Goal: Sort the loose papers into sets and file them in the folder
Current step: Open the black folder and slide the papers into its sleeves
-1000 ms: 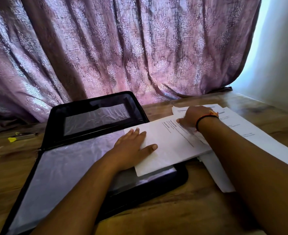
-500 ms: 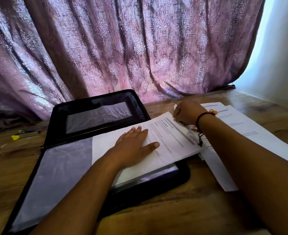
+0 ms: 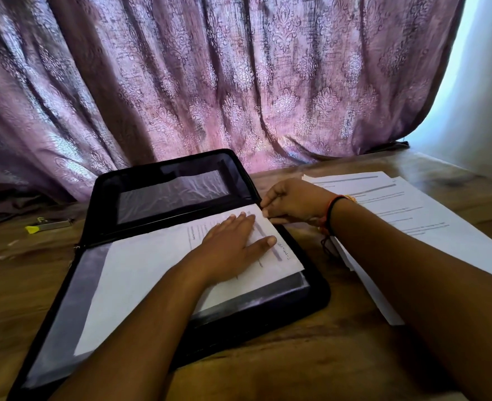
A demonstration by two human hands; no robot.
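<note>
A black zip folder [image 3: 140, 186] lies open on the wooden table, its clear plastic sleeves showing. A set of white printed papers [image 3: 140, 273] lies on the folder's near half. My left hand [image 3: 233, 244] presses flat on these papers with straight fingers. My right hand [image 3: 294, 202] pinches the papers' far right corner at the folder's edge. To the right, a spread of loose printed papers [image 3: 407, 215] lies on the table, partly hidden by my right forearm.
A purple patterned curtain [image 3: 210, 82] hangs right behind the table. A small yellow-tipped tool [image 3: 47, 225] lies at the left, beyond the folder. The wooden table [image 3: 282, 363] extends toward me in front of the folder. A pale wall [image 3: 476, 96] stands at the right.
The paper set has slid left from the loose pile onto the folder's near half. Both hands moved left with it; my right hand now pinches its corner.
</note>
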